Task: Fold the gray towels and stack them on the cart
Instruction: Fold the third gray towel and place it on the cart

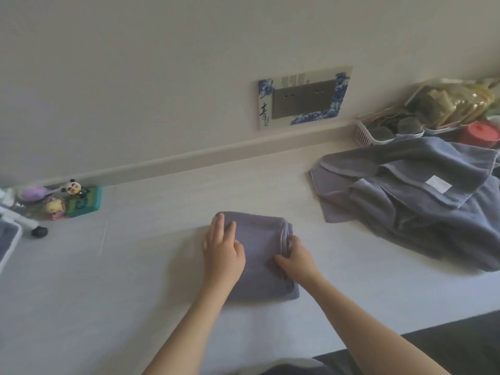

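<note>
While our left hand (222, 253) presses flat on the folded towel (259, 255), our right hand (293, 262) pinches its layered edge; we should square those layers before lifting.

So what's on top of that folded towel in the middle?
Both hands: the left hand lies flat on the folded towel, the right hand grips its layered edge. Nothing else rests on it. What is under the towel is hidden.

Gray towel (259, 253), folded into a thick rectangle, flat on table before me; unfolded towels (411, 201) heaped far right.
</note>
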Demonstrator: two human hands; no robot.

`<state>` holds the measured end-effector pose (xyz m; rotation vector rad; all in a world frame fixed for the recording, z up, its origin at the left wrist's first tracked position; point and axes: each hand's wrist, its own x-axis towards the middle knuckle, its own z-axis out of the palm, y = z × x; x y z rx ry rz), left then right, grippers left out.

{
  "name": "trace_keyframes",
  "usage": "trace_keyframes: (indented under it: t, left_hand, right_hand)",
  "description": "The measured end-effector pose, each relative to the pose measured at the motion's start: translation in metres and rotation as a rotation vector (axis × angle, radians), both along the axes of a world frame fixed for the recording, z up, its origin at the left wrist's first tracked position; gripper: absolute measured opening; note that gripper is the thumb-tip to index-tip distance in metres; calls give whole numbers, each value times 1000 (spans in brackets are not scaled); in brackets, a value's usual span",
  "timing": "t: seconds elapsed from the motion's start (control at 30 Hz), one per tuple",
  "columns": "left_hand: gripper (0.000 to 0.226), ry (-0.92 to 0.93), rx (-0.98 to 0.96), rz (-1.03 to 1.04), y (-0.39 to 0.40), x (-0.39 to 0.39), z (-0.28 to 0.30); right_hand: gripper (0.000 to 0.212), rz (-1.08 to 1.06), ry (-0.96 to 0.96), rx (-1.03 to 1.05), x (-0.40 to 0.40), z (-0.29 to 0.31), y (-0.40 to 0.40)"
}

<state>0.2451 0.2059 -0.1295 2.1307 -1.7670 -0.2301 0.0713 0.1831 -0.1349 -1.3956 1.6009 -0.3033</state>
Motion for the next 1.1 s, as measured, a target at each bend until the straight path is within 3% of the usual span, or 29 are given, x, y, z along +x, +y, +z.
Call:
trace_keyframes:
  t: [0.07, 0.23, 0.37, 0.47, 0.57, 0.63, 0.73, 0.8, 0.93, 1.0, 1.1]
  left_hand:
    - [66, -66, 167, -28, 1, 2, -9]
    - [67, -237, 260, -64, 3, -11, -31]
    - [67, -225, 271, -58, 2, -8, -42]
    - [68, -162, 313, -69, 0, -8, -43]
    - [71, -92, 275, -93, -1, 3, -40]
    - [61, 131, 213, -39, 3, 14, -35]
    - [61, 462, 119, 281, 24, 30, -22]
    - [62, 741, 267, 436, 35, 43, -16]
    - [59, 1292, 549, 544, 56, 81, 2]
    - [46, 1441, 630, 540, 70, 101, 12]
    - [52, 1539, 609, 532, 91, 137, 28]
  right_hand:
    - [58, 17, -7, -8, -1, 1, -1]
    - [56, 63, -11, -42, -4, 1, -4]
    - [65, 56, 41, -75, 5, -7, 0]
    - [64, 42, 197, -116, 7, -17, 5]
    - [56, -34, 149, -68, 6, -12, 7]
    - [53, -66, 110, -20, 4, -10, 8]
    - [64, -142, 29, 98, 2, -11, 11]
    - [65, -193, -68, 188, 5, -12, 13]
    - [63, -154, -298, 383, 29, -2, 19]
    - [63, -112, -391, 434, 47, 6, 24]
    - [61, -26, -512, 452, 85, 21, 28]
